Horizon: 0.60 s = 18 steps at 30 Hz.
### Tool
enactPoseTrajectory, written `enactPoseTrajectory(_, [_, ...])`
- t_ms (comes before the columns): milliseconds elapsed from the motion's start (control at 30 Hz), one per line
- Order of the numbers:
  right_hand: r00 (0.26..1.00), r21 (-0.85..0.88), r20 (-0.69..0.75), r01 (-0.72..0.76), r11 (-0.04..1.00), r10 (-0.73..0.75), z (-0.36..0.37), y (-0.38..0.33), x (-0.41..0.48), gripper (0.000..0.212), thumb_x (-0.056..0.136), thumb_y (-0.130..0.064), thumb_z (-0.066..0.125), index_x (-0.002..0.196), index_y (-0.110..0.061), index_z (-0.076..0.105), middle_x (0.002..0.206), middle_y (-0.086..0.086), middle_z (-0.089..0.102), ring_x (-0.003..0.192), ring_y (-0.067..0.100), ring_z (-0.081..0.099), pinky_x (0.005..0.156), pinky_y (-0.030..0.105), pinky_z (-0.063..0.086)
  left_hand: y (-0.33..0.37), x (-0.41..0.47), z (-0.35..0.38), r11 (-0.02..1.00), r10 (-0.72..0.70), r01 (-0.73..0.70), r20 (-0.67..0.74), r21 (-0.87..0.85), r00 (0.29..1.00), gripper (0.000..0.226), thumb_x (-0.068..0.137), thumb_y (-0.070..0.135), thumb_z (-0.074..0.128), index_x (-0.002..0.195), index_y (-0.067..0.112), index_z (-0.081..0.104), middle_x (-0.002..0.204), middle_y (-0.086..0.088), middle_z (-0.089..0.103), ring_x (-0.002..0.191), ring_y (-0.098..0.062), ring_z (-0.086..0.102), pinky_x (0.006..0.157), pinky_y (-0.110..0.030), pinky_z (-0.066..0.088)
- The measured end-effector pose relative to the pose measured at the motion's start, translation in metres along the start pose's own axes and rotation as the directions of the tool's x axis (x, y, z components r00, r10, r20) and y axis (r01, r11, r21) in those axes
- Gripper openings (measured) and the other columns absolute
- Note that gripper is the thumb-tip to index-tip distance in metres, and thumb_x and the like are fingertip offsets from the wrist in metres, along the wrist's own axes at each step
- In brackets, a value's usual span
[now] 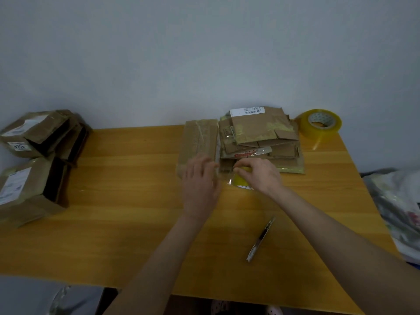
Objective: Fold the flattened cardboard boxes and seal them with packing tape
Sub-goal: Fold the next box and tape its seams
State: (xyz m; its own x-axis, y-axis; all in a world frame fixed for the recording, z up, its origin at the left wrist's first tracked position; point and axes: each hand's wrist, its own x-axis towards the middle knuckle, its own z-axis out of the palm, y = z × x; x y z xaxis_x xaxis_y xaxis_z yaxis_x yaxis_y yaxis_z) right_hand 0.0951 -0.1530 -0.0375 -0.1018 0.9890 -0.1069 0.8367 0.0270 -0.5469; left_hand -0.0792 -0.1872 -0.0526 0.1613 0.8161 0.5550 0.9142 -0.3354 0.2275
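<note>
Head view: left hand (200,180), fingers (204,163) straight, presses the end-on box (200,137); right hand (261,176) pinches the tape roll (243,183) just right of it.

The single wide-angle view (worn on the person's head) looks forward and down across the worktop (127,223) toward the wall (204,53) at 12 o'clock, near enough that the left hand (200,185) and right hand (261,176) sit mid-frame, their arms (159,258) running back to 6 o'clock.
</note>
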Motion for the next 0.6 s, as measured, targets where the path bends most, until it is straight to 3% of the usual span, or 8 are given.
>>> enactPoseTrajectory(67, [1.000, -0.004, -0.011, -0.013, 1.000, 0.013, -0.004, -0.002, 0.003, 0.019, 0.093, -0.044, 0.055, 0.106, -0.040, 0.068, 0.116, -0.009, 0.068, 0.105, 0.018, 0.062, 0.080, 0.031, 0.050, 0.022, -0.021, 0.005, 0.981, 0.187, -0.186, 0.007, -0.044, 0.982, 0.015, 0.079, 0.022, 0.061, 0.091, 0.014, 0.062, 0.098, -0.008, 0.059, 0.094, -0.024, 0.053, 0.077, -0.035, 0.046])
enactPoseTrajectory(133, [1.000, -0.008, -0.021, -0.021, 1.000, 0.021, -0.008, -0.005, 0.003, 0.017, 0.093, -0.042, 0.055, 0.104, -0.040, 0.069, 0.117, -0.010, 0.067, 0.106, 0.018, 0.062, 0.079, 0.030, 0.048, 0.047, -0.043, 0.017, 0.964, 0.264, -0.248, 0.200, -0.099, 0.944, 0.017, 0.073, 0.026, 0.069, 0.085, 0.016, 0.063, 0.086, -0.002, 0.059, 0.081, -0.020, 0.055, 0.061, -0.030, 0.047])
enactPoseTrajectory(167, [0.999, -0.008, -0.029, -0.022, 1.000, 0.022, -0.009, -0.006, 0.003, 0.017, 0.093, -0.042, 0.055, 0.103, -0.040, 0.069, 0.118, -0.010, 0.067, 0.106, 0.018, 0.062, 0.079, 0.031, 0.049, 0.059, -0.053, 0.024, 0.973, 0.231, -0.212, 0.354, -0.092, 0.906, 0.023, 0.075, 0.032, 0.071, 0.089, 0.016, 0.063, 0.087, -0.001, 0.059, 0.081, -0.020, 0.058, 0.058, -0.029, 0.047])
enactPoseTrajectory(267, [0.999, -0.003, -0.034, -0.026, 1.000, 0.026, -0.012, -0.007, 0.002, 0.016, 0.093, -0.042, 0.056, 0.102, -0.040, 0.069, 0.115, -0.010, 0.068, 0.093, 0.016, 0.065, 0.078, 0.032, 0.052, 0.083, -0.069, 0.045, 1.000, -0.009, 0.013, 0.755, 0.001, 0.655, 0.049, 0.088, 0.049, 0.058, 0.119, 0.012, 0.050, 0.118, -0.006, 0.053, 0.109, -0.024, 0.053, 0.077, -0.038, 0.050])
enactPoseTrajectory(333, [0.999, -0.006, -0.020, -0.039, 0.999, 0.039, -0.012, -0.006, 0.001, 0.014, 0.093, -0.045, 0.056, 0.100, -0.041, 0.068, 0.113, -0.010, 0.069, 0.084, 0.015, 0.065, 0.075, 0.032, 0.054, 0.088, -0.074, 0.053, 0.998, -0.070, 0.040, 0.843, 0.058, 0.533, 0.057, 0.090, 0.050, 0.057, 0.128, 0.010, 0.043, 0.129, -0.008, 0.046, 0.117, -0.026, 0.049, 0.085, -0.040, 0.048])
enactPoseTrajectory(467, [0.998, -0.005, -0.016, -0.056, 0.998, 0.056, -0.010, -0.005, -0.002, 0.015, 0.091, -0.049, 0.058, 0.098, -0.041, 0.068, 0.114, -0.010, 0.068, 0.088, 0.016, 0.064, 0.067, 0.029, 0.048, 0.080, -0.077, 0.047, 0.992, -0.122, 0.059, 0.838, 0.107, 0.532, 0.032, 0.099, 0.031, 0.047, 0.123, 0.010, 0.047, 0.124, -0.008, 0.052, 0.104, -0.026, 0.058, 0.075, -0.037, 0.049])
enactPoseTrajectory(600, [0.996, -0.022, -0.018, -0.082, 0.996, 0.082, -0.008, -0.009, -0.003, 0.016, 0.093, -0.046, 0.055, 0.100, -0.039, 0.067, 0.109, -0.007, 0.068, 0.088, 0.017, 0.063, 0.066, 0.028, 0.044, 0.059, -0.072, 0.013, 0.965, -0.259, 0.184, 0.752, 0.185, 0.606, 0.026, 0.098, 0.029, 0.039, 0.118, 0.014, 0.045, 0.107, -0.009, 0.064, 0.096, -0.030, 0.063, 0.069, -0.037, 0.043])
